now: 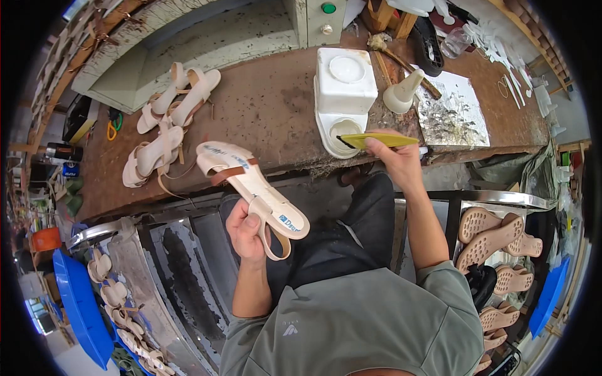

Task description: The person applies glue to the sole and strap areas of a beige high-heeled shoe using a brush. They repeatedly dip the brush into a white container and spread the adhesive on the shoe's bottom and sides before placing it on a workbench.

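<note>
My left hand [246,232] is closed round the heel end of a beige sandal [241,175] with a brown strap, lifted in front of the bench edge. Blue marks show on its insole, and its back strap loops down beside my fingers. In my right hand [398,164], the fingers grip a flat yellow-green brush [384,139]. The brush's dark tip points left, over the round well of a white plastic container [347,88]; I cannot tell if it touches the inside. A cream cone-shaped bottle [402,94] stands close to the right of the container.
More beige sandals [182,100] lie on the brown bench [263,81] to the left. A stained paper sheet [453,106] and a dark sole [427,47] are at the right. Racks on both sides carry sandals [115,293] and tan soles [492,235]. My legs are under the bench edge.
</note>
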The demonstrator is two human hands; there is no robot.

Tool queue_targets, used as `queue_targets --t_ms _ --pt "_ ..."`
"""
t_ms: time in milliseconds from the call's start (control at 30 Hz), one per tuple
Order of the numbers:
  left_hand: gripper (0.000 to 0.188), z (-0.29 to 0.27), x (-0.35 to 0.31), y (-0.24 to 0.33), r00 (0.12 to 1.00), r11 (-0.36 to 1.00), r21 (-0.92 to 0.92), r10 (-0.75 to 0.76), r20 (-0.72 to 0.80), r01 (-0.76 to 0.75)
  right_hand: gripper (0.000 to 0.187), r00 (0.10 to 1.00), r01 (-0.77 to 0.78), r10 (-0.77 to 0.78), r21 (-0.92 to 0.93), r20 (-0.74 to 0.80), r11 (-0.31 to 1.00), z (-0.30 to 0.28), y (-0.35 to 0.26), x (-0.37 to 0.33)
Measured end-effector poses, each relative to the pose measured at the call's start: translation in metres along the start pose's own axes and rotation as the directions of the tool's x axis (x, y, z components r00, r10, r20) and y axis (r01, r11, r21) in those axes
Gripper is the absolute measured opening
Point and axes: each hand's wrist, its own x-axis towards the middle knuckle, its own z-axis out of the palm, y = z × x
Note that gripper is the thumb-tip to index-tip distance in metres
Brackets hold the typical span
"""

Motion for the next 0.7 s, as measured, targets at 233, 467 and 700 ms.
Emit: queue_targets --t_ms 233,467,700 --pt "0.027 -0.006 0.010 -0.023 0.990 0.992 -0.028 -0.119 0.069 0.121 0.015 0.984 0.178 -0.170 -0.313 0.052 0.933 0.011 0.023 0.011" --pt "0.027 -0.006 0.011 -0.029 0.979 0.984 -0.063 -0.159 0.129 0.168 0.013 0.999 -0.024 0.021 -0.067 -0.050 0.997 0.012 0.009 0.011" --pt "0.031 0.040 0.009 0.011 0.949 0.990 0.104 -0.119 0.291 0.093 0.019 0.990 0.136 -0.135 0.375 -0.031 0.917 0.025 -0.041 -0.026"
